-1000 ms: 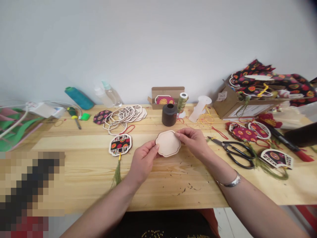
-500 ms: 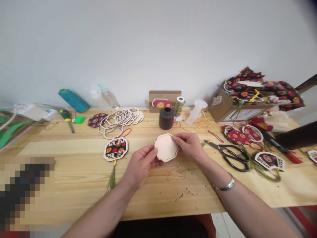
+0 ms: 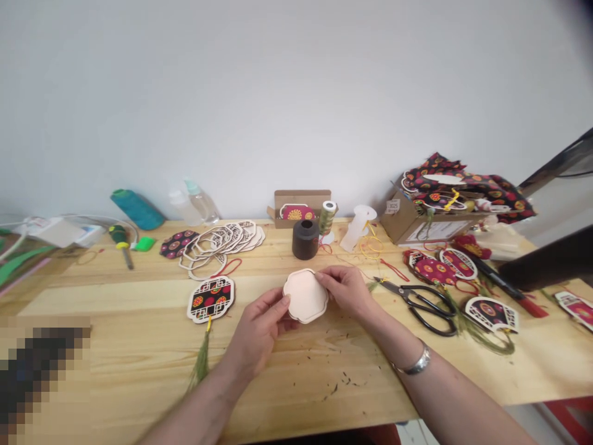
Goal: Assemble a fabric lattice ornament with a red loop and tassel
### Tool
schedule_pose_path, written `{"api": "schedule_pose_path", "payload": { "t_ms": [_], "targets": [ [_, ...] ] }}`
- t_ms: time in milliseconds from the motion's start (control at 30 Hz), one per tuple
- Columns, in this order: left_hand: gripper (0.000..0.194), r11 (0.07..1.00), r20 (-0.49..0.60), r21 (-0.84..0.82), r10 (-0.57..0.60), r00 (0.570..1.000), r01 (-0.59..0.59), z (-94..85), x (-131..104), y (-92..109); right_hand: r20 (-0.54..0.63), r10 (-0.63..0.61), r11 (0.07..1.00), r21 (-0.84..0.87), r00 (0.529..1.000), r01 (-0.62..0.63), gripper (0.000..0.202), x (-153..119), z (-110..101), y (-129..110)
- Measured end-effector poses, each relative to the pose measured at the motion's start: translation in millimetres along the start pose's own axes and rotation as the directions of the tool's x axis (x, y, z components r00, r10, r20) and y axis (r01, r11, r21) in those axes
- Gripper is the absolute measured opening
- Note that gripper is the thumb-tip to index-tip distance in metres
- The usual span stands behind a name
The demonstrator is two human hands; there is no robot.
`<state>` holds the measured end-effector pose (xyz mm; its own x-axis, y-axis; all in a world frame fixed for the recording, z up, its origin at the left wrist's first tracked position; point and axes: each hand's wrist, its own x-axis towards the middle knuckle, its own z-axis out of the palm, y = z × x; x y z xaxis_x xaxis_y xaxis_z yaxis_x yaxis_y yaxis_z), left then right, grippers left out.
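Observation:
A pale, scalloped wooden plaque (image 3: 306,296) with a raised rim is held between both hands above the table. My left hand (image 3: 265,322) pinches its left edge, thumb on the face and fingers beneath. At the upper right edge, my right hand (image 3: 343,288) grips it with thumb and fingertips. To the left lies a finished-looking lattice ornament (image 3: 211,300) over dark floral fabric, with a green tassel (image 3: 201,361). Black-handled scissors (image 3: 428,309) rest to the right of my right hand. The underside of the plaque is hidden.
Behind the hands stand a black jar (image 3: 305,240), a thread spool (image 3: 327,216) and a small open box (image 3: 302,194). Lattice frames (image 3: 222,241) are piled left of them. A cardboard box (image 3: 417,228) of fabric and more ornaments sit at the right.
The camera view has shifted, so the table and its objects appear lower in the picture. Both hands still hold the plaque in nearly the same way.

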<state>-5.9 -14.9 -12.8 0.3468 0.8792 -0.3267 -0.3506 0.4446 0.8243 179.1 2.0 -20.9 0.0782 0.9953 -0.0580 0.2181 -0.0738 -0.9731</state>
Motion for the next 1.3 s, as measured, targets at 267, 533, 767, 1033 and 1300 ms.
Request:
{"api": "schedule_pose_path", "payload": {
  "t_ms": [267, 533, 767, 1033, 1300],
  "targets": [
    [0.026, 0.994, 0.062, -0.102, -0.026, 0.998, 0.032, 0.3, 0.7, -0.6, 0.034, 0.034, 0.999, 0.004, 0.999, -0.034, 0.03, -1.1, 3.8, 1.4],
    [0.027, 0.992, -0.012, -0.112, -0.056, 0.998, 0.054, -0.7, 3.8, -0.7, -0.007, 0.036, 0.999, 0.009, 0.999, -0.036, 0.03, 1.1, 2.7, 6.4],
    [0.03, 0.993, -0.084, -0.11, -0.04, 0.996, 0.03, 1.1, 3.4, 0.8, -0.005, 0.018, 0.997, -0.075, 1.0, -0.018, 0.028, 1.1, 2.5, 7.0],
    [0.031, 0.987, -0.283, -0.139, 0.037, 0.958, -0.079, -0.9, 8.3, 1.9, -0.113, 0.031, 0.981, -0.189, 0.993, -0.052, 0.03, 8.6, -10.0, 3.3],
    [0.023, 0.923, -0.43, -0.156, 0.257, 0.866, -0.352, -1.5, 7.0, 7.3, -0.135, 0.035, 0.948, -0.31, 0.99, -0.075, 0.027, 11.1, -16.7, 2.2]
  ]
}}
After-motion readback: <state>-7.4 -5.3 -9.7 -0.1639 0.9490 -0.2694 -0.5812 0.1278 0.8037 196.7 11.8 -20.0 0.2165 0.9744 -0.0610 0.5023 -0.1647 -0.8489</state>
